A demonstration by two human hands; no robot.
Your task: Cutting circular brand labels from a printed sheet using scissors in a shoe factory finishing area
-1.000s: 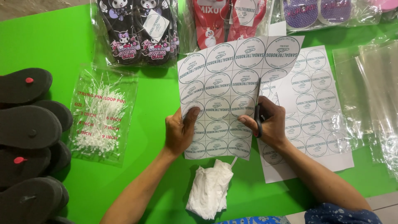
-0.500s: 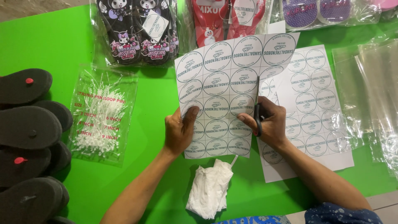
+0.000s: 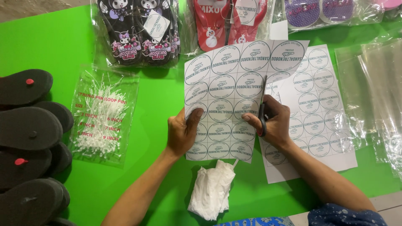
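Observation:
My left hand [image 3: 182, 132] grips the left edge of a white sheet of round printed labels [image 3: 226, 83], holding it up over the green table. My right hand [image 3: 272, 121] holds dark scissors [image 3: 263, 109] with the blades pointing away from me, cutting up between two columns of labels on the sheet's right side. A second sheet of the same round labels [image 3: 322, 109] lies flat under my right hand.
A bag of white loop pins [image 3: 102, 115] lies left of the sheet. Black sandal soles [image 3: 29, 129] are stacked at the left edge. Bagged sandals [image 3: 138, 29] line the far side. Clear plastic bags [image 3: 377, 96] lie at right, and a crumpled white bag [image 3: 211, 188] sits near me.
The scissors have advanced slightly up the sheet, and the sheet's top has shifted a little; both hands stay in nearly the same place.

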